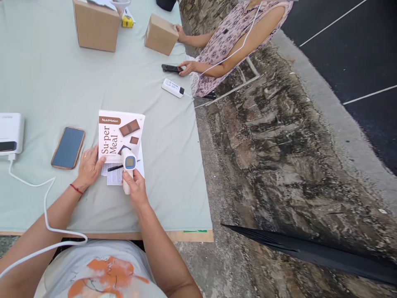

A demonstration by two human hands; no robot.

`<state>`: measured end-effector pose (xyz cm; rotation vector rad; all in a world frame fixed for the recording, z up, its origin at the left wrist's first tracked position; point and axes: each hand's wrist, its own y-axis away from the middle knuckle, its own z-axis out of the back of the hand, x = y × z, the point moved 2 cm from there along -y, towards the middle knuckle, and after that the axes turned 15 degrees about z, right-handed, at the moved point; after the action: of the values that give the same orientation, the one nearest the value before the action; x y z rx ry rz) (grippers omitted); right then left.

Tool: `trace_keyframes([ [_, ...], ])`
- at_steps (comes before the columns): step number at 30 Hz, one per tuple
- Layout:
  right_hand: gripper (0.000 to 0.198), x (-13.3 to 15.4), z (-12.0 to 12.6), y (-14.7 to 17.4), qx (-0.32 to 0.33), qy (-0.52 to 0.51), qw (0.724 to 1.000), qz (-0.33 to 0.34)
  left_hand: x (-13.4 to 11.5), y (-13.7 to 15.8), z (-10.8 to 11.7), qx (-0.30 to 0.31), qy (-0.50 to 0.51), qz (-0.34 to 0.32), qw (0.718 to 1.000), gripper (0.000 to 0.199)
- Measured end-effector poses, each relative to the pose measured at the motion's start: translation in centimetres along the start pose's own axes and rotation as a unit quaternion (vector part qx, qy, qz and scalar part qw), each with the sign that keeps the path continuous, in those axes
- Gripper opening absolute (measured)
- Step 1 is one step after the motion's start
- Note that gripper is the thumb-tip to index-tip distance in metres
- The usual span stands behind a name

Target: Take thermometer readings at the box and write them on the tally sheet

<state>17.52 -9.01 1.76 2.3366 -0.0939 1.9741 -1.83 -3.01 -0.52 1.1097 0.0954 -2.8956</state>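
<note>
My right hand (135, 187) is wrapped round the handle of a white infrared thermometer (127, 160). Its blue-edged screen faces up at me, and its head overlaps the lower right of a white box (119, 132) printed "NutriMotion Su-per Meal" with brown bar pictures. On the box's lower left edge, my left hand (89, 166) grips it, thumb at the front and the other fingers partly hidden behind. Under the box's near edge lie printed papers (114, 178) with a black pen (115, 167) on them. A brown-cased phone (68, 147) rests just left of my left hand.
A white power bank (11, 128) with a white cable (46, 207) crossing my left arm sits at left. Cardboard boxes (96, 29) (161, 35), a yellow tape measure (127, 20) and a white device (173, 88) lie farther off. A seated person (229, 41) holds a dark phone (171, 68).
</note>
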Motion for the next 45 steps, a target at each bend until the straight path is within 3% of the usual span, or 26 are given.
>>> trace_keyframes([
  [11, 0.049, 1.8, 0.2, 0.4, 0.021, -0.013, 1.000, -0.010, -0.2, -0.2, 0.1, -0.013, 0.026, 0.006, 1.000, 0.089],
  [24, 0.042, 5.0, 5.0, 2.9, -0.056, 0.035, 0.997, 0.032, -0.1, -0.6, 0.2, -0.018, 0.023, 0.004, 1.000, 0.089],
  [31, 0.046, 3.4, 7.3, 2.8, -0.087, 0.088, 0.991, 0.059, 0.0, -0.6, 0.4, -0.013, 0.026, 0.000, 1.000, 0.089],
  [33, 0.051, 1.8, 8.8, 2.1, -0.116, 0.168, 0.976, 0.070, 0.1, -0.6, 0.4, -0.010, 0.027, 0.001, 1.000, 0.088],
  [36, 0.063, -0.8, 11.7, 0.9, -0.160, 0.332, 0.925, 0.095, 0.3, -0.3, 0.4, -0.005, 0.034, 0.008, 0.999, 0.086],
  [40, 0.052, -3.0, 14.1, 0.4, -0.124, 0.495, 0.852, 0.114, 0.4, 0.1, 0.3, 0.001, 0.053, -0.004, 0.999, 0.086],
  [43, 0.041, -2.8, 13.6, 0.8, -0.122, 0.550, 0.809, 0.165, 0.4, 0.3, 0.1, -0.007, 0.063, -0.022, 0.998, 0.087],
  [45, 0.032, -2.4, 11.9, 0.8, -0.103, 0.547, 0.802, 0.217, 0.6, 0.4, 0.0, -0.013, 0.066, -0.023, 0.997, 0.088],
])
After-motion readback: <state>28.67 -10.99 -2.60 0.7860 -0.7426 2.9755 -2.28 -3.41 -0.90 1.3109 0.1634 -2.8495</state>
